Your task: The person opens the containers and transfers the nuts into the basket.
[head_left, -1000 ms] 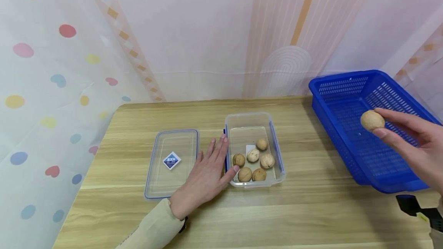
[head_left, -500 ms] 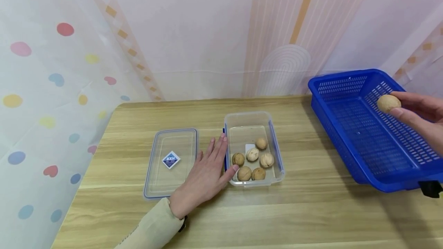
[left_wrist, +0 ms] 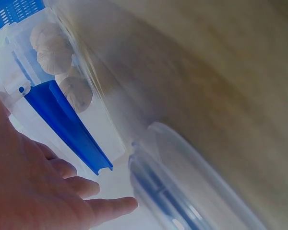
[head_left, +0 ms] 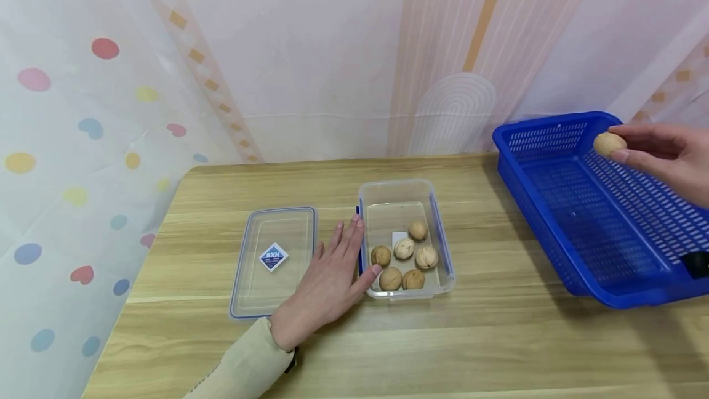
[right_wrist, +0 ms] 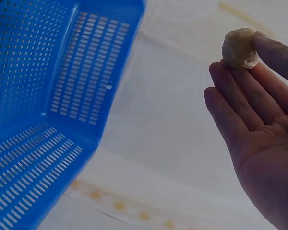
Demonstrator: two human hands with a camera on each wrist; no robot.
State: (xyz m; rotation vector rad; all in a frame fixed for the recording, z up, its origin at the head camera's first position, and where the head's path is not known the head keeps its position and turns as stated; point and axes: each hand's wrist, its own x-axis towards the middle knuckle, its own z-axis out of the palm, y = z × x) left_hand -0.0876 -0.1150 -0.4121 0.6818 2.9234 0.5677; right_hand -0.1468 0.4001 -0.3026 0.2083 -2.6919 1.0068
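Observation:
A walnut point(head_left: 609, 145) is pinched between the thumb and fingers of my right hand point(head_left: 672, 159), held up over the far right part of the blue plastic basket point(head_left: 532, 226). In the right wrist view the same walnut point(right_wrist: 240, 49) sits at the tips of the thumb and fingers. My left hand point(head_left: 327, 288) lies with fingers extended against the left side of a clear plastic box point(head_left: 396, 189), its thumb at the near left corner. Several walnuts point(head_left: 404, 249) lie in the near half of that box. The left wrist view shows the box's blue side latch point(left_wrist: 67, 124) beside the left fingers.
The box's clear lid point(head_left: 255, 288), with a blue seal and a diamond label, lies on the wooden table point(head_left: 471, 350) left of the box, partly behind my left hand. A patterned cloth point(head_left: 332, 48) hangs along the table's back and left.
My right hand has carried the walnut up and away over the basket, first to the right, then slightly back left. The left hand and the box have stayed in place.

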